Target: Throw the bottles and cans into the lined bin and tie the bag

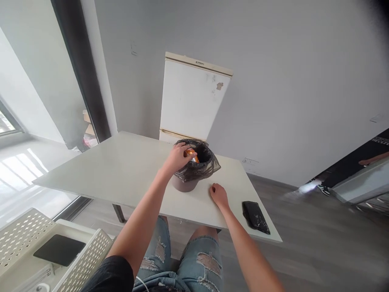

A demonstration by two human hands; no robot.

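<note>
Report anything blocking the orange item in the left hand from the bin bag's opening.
Nothing visible does. The left hand holds the orange item at the open mouth of the black bin bag; the right hand rests on the table.

1. You faced a plain grey wall (288,81), with a white refrigerator (191,97) standing in front of it, beyond your pale table (130,162).
2. To your left, a dark frame (80,65) bordered a bright space with a window (5,123) at the far edge and barred sunlight (22,172) across its glossy floor (57,150).
3. Grey wood-look flooring (310,235) stretched to your right.
</note>
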